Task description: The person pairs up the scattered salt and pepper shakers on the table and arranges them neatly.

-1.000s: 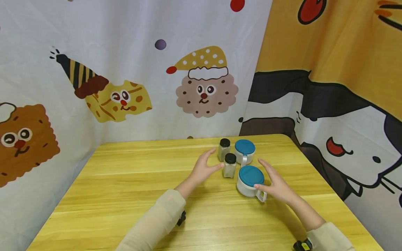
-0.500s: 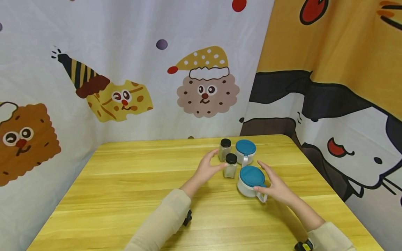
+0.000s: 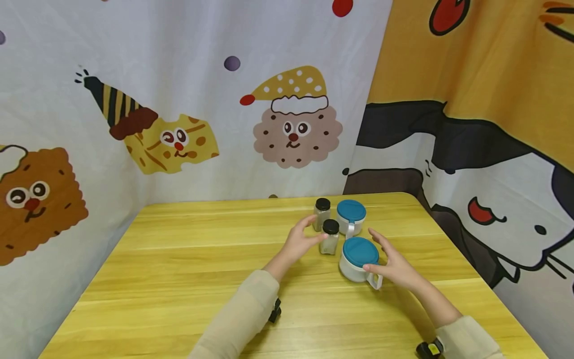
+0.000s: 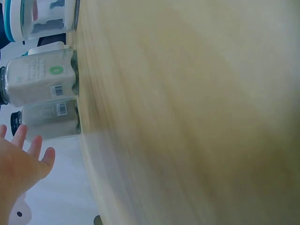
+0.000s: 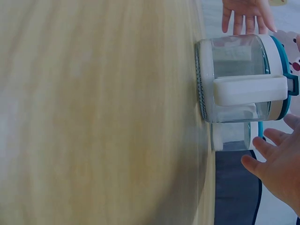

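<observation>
My left hand is held with fingers and thumb spread at the left side of two glass jars with black lids, the near jar and the far jar. In the left wrist view both jars show printed labels, and the hand's fingers are extended close to them. My right hand curves, spread, at the right of the near blue-lidded glass canister. Its thumb overlaps the lid's edge in the head view. A white handle faces the right wrist camera. The far blue-lidded canister stands behind.
The four-piece group stands upright on a wooden table, toward its back right. A cartoon-printed curtain hangs right behind the table, and another printed cloth borders its right side.
My left hand has moved slightly right, closer to the black-lidded jars. The right hand has barely shifted, and the jars and canisters stand in the same places.
</observation>
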Demonstrator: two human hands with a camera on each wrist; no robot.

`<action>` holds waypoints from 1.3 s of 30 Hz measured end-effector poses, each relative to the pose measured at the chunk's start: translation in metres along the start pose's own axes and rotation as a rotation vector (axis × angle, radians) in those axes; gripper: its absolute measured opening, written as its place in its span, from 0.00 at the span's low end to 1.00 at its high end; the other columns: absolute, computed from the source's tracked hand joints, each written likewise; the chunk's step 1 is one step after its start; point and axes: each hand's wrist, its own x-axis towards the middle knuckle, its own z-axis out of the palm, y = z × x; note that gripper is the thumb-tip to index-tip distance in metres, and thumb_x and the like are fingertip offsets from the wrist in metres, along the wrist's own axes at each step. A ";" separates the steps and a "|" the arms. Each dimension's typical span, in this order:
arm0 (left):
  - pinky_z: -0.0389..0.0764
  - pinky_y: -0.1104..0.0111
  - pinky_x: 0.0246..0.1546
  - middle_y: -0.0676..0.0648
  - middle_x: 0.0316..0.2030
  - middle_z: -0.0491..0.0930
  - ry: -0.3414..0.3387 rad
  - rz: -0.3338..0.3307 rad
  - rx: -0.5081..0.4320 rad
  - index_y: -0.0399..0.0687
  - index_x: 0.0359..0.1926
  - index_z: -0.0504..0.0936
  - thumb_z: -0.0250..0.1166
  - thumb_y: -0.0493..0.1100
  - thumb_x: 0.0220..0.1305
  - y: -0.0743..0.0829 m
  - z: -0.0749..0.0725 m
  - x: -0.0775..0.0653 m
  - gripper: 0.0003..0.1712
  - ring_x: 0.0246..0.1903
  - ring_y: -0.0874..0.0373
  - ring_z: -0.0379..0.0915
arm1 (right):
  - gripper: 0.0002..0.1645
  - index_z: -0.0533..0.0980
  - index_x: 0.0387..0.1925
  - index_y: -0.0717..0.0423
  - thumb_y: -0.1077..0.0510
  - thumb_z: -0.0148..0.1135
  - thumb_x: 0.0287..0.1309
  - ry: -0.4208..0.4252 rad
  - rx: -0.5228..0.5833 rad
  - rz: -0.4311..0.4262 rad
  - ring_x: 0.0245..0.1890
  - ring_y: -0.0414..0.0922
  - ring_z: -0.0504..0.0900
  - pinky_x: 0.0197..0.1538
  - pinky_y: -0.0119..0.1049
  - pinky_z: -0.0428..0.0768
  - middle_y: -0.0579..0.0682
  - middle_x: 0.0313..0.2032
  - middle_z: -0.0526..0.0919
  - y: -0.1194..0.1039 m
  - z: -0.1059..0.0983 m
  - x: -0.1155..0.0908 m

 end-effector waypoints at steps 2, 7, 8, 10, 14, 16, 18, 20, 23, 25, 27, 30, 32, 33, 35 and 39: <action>0.62 0.50 0.62 0.47 0.64 0.68 -0.001 -0.006 -0.008 0.48 0.68 0.67 0.72 0.51 0.56 -0.001 0.002 0.001 0.40 0.64 0.49 0.60 | 0.55 0.48 0.74 0.56 0.54 0.71 0.53 -0.004 0.005 -0.012 0.68 0.66 0.51 0.62 0.66 0.54 0.63 0.71 0.52 0.002 0.000 0.001; 0.62 0.52 0.62 0.46 0.65 0.67 -0.004 -0.012 -0.028 0.47 0.68 0.67 0.71 0.50 0.57 -0.001 0.008 0.003 0.40 0.64 0.50 0.60 | 0.55 0.48 0.73 0.58 0.55 0.71 0.52 -0.005 0.016 -0.028 0.67 0.66 0.52 0.61 0.67 0.55 0.64 0.71 0.52 0.005 0.000 0.001; 0.62 0.53 0.63 0.46 0.65 0.67 -0.005 -0.010 -0.029 0.47 0.68 0.67 0.71 0.50 0.57 -0.001 0.009 0.003 0.40 0.64 0.50 0.60 | 0.55 0.48 0.73 0.58 0.55 0.71 0.53 -0.003 0.020 -0.030 0.67 0.66 0.51 0.61 0.67 0.55 0.64 0.71 0.52 0.005 0.000 0.001; 0.62 0.53 0.63 0.47 0.65 0.67 -0.005 -0.006 -0.026 0.46 0.68 0.67 0.71 0.50 0.57 0.000 0.010 0.003 0.40 0.65 0.50 0.60 | 0.55 0.48 0.73 0.59 0.55 0.71 0.53 0.001 0.030 -0.033 0.67 0.66 0.51 0.61 0.67 0.55 0.64 0.70 0.52 0.006 0.001 0.001; 0.61 0.52 0.63 0.48 0.65 0.67 -0.012 -0.010 -0.031 0.47 0.68 0.67 0.71 0.52 0.57 0.001 0.012 0.004 0.40 0.65 0.50 0.59 | 0.55 0.48 0.73 0.59 0.57 0.71 0.53 0.000 0.048 -0.038 0.67 0.66 0.52 0.60 0.67 0.56 0.65 0.70 0.52 0.006 0.001 0.002; 0.61 0.52 0.63 0.49 0.64 0.67 -0.016 -0.019 -0.036 0.48 0.68 0.67 0.70 0.53 0.57 0.003 0.013 0.004 0.40 0.65 0.50 0.59 | 0.55 0.48 0.73 0.60 0.57 0.71 0.52 -0.004 0.050 -0.036 0.67 0.67 0.52 0.60 0.67 0.57 0.65 0.70 0.52 0.006 0.002 0.002; 0.61 0.51 0.63 0.50 0.64 0.67 -0.018 -0.025 -0.039 0.49 0.68 0.67 0.70 0.53 0.57 0.003 0.014 0.005 0.40 0.64 0.49 0.60 | 0.55 0.48 0.73 0.60 0.56 0.71 0.52 -0.012 0.047 -0.031 0.67 0.67 0.53 0.60 0.67 0.58 0.65 0.70 0.52 0.004 0.002 0.003; 0.62 0.51 0.62 0.50 0.64 0.68 -0.020 -0.026 -0.047 0.49 0.68 0.67 0.70 0.53 0.57 0.003 0.015 0.005 0.39 0.63 0.48 0.60 | 0.55 0.48 0.73 0.60 0.56 0.72 0.52 -0.017 0.047 -0.029 0.67 0.67 0.53 0.60 0.67 0.58 0.65 0.70 0.52 0.003 0.002 0.004; 0.64 0.50 0.60 0.49 0.62 0.69 -0.026 -0.014 -0.062 0.49 0.67 0.68 0.70 0.51 0.58 0.003 0.017 0.007 0.38 0.62 0.45 0.62 | 0.55 0.48 0.73 0.61 0.57 0.72 0.52 -0.023 0.046 -0.036 0.66 0.67 0.54 0.60 0.67 0.58 0.66 0.70 0.53 0.003 0.003 0.005; 0.66 0.50 0.59 0.49 0.61 0.70 -0.029 -0.009 -0.065 0.49 0.67 0.68 0.70 0.50 0.58 0.002 0.018 0.008 0.38 0.60 0.45 0.63 | 0.55 0.48 0.73 0.62 0.58 0.72 0.51 -0.026 0.057 -0.040 0.66 0.67 0.54 0.60 0.67 0.58 0.67 0.70 0.53 0.004 0.002 0.006; 0.67 0.51 0.58 0.49 0.60 0.71 -0.028 -0.006 -0.064 0.50 0.67 0.68 0.70 0.50 0.58 0.001 0.019 0.009 0.37 0.59 0.46 0.65 | 0.55 0.48 0.73 0.62 0.59 0.72 0.51 -0.030 0.068 -0.043 0.66 0.67 0.54 0.59 0.68 0.58 0.67 0.70 0.52 0.006 0.002 0.007; 0.68 0.52 0.57 0.49 0.59 0.71 -0.024 -0.009 -0.061 0.51 0.67 0.68 0.70 0.49 0.58 0.000 0.020 0.010 0.37 0.58 0.48 0.66 | 0.56 0.48 0.73 0.62 0.59 0.72 0.51 -0.037 0.096 -0.038 0.66 0.68 0.53 0.59 0.69 0.56 0.67 0.70 0.52 0.010 0.003 0.009; 0.68 0.53 0.58 0.49 0.59 0.71 -0.022 -0.012 -0.061 0.51 0.67 0.68 0.70 0.49 0.58 -0.001 0.021 0.011 0.36 0.58 0.48 0.66 | 0.56 0.48 0.73 0.62 0.59 0.71 0.51 -0.044 0.110 -0.032 0.67 0.68 0.52 0.59 0.69 0.56 0.67 0.70 0.52 0.012 0.003 0.010; 0.68 0.53 0.58 0.49 0.59 0.71 -0.022 -0.016 -0.060 0.51 0.67 0.69 0.70 0.49 0.59 -0.001 0.021 0.011 0.36 0.58 0.49 0.66 | 0.56 0.47 0.73 0.62 0.59 0.71 0.51 -0.048 0.114 -0.033 0.67 0.68 0.52 0.59 0.70 0.56 0.67 0.70 0.52 0.013 0.003 0.010; 0.68 0.54 0.58 0.49 0.59 0.72 -0.021 -0.022 -0.057 0.51 0.67 0.69 0.70 0.49 0.59 -0.002 0.021 0.012 0.36 0.58 0.49 0.66 | 0.56 0.47 0.73 0.63 0.60 0.71 0.51 -0.054 0.120 -0.035 0.66 0.68 0.52 0.58 0.71 0.56 0.68 0.69 0.53 0.014 0.003 0.010; 0.68 0.55 0.58 0.50 0.59 0.72 -0.023 -0.027 -0.045 0.51 0.66 0.69 0.70 0.50 0.59 -0.004 0.022 0.013 0.35 0.57 0.51 0.66 | 0.55 0.47 0.73 0.64 0.61 0.70 0.52 -0.060 0.135 -0.041 0.65 0.69 0.56 0.58 0.70 0.58 0.69 0.69 0.54 0.014 0.004 0.011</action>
